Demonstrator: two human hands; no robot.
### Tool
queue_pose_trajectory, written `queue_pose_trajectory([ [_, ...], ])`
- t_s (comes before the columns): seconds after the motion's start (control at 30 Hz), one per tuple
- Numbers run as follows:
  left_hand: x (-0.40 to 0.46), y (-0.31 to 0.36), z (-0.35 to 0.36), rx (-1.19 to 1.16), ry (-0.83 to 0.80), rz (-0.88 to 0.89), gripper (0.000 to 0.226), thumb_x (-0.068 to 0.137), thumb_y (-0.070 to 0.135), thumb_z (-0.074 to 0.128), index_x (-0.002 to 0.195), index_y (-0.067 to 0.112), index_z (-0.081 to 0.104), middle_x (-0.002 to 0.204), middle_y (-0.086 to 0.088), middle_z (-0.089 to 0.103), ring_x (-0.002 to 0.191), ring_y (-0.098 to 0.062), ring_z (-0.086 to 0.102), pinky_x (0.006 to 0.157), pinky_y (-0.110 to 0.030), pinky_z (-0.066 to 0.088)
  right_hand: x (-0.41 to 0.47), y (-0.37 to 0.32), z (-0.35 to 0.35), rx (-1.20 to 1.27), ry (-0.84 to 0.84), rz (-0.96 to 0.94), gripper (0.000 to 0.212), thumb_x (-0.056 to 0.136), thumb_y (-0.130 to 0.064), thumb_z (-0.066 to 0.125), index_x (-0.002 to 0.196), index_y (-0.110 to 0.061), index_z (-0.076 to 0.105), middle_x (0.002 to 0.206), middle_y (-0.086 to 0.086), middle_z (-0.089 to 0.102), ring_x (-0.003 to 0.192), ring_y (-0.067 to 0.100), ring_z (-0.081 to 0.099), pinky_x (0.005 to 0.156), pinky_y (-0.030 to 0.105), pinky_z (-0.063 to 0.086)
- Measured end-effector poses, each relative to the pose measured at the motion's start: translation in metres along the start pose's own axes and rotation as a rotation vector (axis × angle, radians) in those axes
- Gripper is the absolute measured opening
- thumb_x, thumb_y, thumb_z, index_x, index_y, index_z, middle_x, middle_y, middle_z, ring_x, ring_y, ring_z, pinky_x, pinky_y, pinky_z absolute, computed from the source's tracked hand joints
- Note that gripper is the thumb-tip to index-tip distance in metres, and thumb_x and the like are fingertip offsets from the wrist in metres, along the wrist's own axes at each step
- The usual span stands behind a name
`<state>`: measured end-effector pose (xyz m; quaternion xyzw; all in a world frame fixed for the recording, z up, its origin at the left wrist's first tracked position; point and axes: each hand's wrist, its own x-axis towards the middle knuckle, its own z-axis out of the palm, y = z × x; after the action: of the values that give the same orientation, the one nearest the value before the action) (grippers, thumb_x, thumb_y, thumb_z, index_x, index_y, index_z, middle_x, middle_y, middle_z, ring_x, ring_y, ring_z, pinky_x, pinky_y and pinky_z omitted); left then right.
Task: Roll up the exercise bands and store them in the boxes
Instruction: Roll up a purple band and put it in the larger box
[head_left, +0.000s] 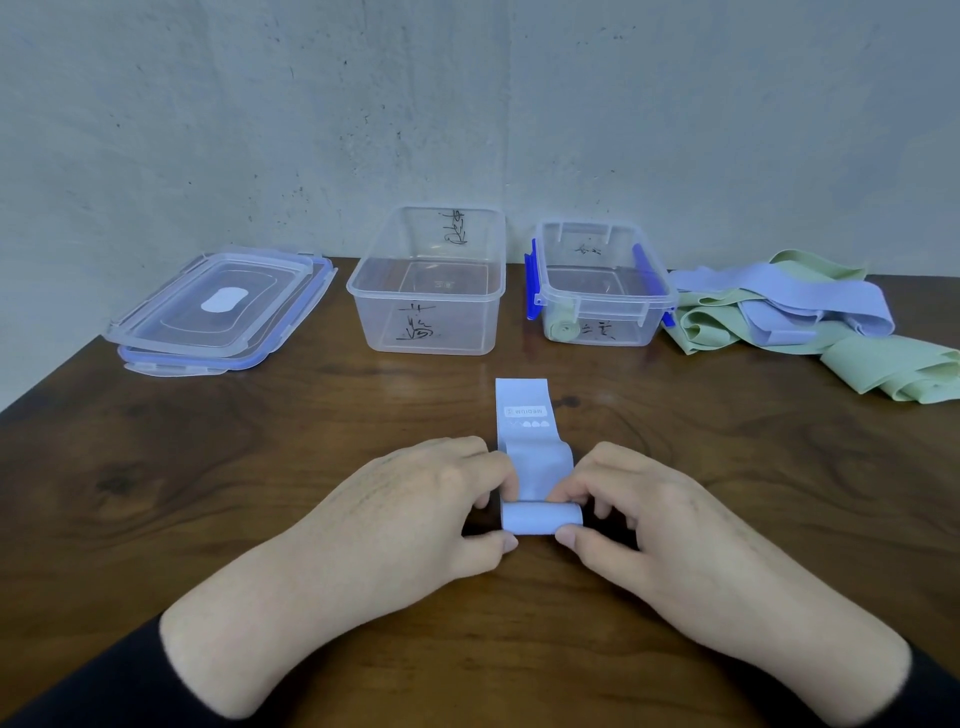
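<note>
Where the dark wood-grain table (208, 493) met the wall, two clear lids (218, 312) lay stacked at upper left, then a large clear box (431, 291), a smaller box (602, 291) with blue latches holding a green roll (561, 330), and loose green and lavender bands (789, 306) at right. Lower centre, left hand (415, 504) and right hand (644, 509) pinched either end of the lavender band (540, 493), its smooth rolled part between thumbs and fingertips, flat tail extending up-frame.

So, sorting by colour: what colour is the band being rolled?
Light blue band, clearest in the head view.
</note>
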<state>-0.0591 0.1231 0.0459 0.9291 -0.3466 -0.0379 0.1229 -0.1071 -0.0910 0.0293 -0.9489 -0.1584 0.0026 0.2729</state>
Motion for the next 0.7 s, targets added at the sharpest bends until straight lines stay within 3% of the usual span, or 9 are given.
queue_pose_trajectory([
  [0.2, -0.0008, -0.0007, 0.0002, 0.009, 0.005, 0.001, 0.020, 0.092, 0.054, 0.049, 0.107, 0.042, 0.052, 0.096, 0.018, 0.046, 0.085, -0.001, 0.045, 0.065, -0.013, 0.033, 0.0010, 0.0031, 0.0011, 0.012, 0.008, 0.013, 0.024, 0.085, -0.042, 0.070, 0.107, -0.044, 0.059, 0.105, -0.029, 0.045, 0.097, -0.003, 0.048, 0.075, 0.009, 0.038],
  [0.43, 0.0003, -0.0001, 0.0004, 0.006, -0.003, -0.005, 0.025, 0.088, 0.057, 0.053, 0.108, 0.042, 0.050, 0.096, 0.018, 0.047, 0.086, -0.002, 0.046, 0.068, -0.013, 0.036, -0.0002, 0.0002, -0.0004, -0.004, 0.007, 0.003, 0.008, 0.091, -0.042, 0.063, 0.098, -0.042, 0.061, 0.105, -0.026, 0.044, 0.095, -0.004, 0.047, 0.076, 0.008, 0.037],
  [0.7, -0.0008, -0.0011, -0.0002, -0.006, 0.018, 0.009, 0.020, 0.092, 0.053, 0.048, 0.108, 0.042, 0.052, 0.096, 0.018, 0.047, 0.087, 0.000, 0.046, 0.066, -0.012, 0.035, 0.0011, 0.0006, -0.0002, 0.001, -0.004, 0.031, 0.023, 0.086, -0.043, 0.070, 0.104, -0.046, 0.056, 0.100, -0.028, 0.046, 0.095, -0.007, 0.047, 0.074, 0.009, 0.039],
])
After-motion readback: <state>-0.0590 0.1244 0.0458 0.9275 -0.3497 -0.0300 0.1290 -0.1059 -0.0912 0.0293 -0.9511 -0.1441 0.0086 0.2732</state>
